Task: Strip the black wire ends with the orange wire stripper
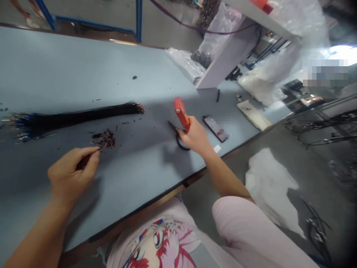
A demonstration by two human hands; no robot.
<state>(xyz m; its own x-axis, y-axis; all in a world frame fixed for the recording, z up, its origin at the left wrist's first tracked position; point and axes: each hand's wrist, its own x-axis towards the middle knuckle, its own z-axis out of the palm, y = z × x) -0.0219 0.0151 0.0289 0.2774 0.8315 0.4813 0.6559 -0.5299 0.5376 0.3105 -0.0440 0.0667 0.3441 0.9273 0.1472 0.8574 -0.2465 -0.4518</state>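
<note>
My left hand [74, 169] is closed in a pinch on a slim dark-red object [85, 160]. Its thin tip reaches the edge of a small heap of black and coppery scraps [106, 139]; its kind is not clear. A long bundle of black wires [83, 116] lies beyond, with coppery ends on the right and blue and silvery ends on the left. My right hand [193, 137] is wrapped around a red-orange handheld tool [181, 111], raised over the table. Just under that hand are black scissors [173, 127], partly hidden by the fingers.
A phone [214, 128] lies right of my right hand on the blue-grey table [134, 175]. A pale upright panel [223, 56] and clear plastic bags [184, 63] stand at the back. White sheeting [270, 182] and black cables [318, 230] are on the floor at right.
</note>
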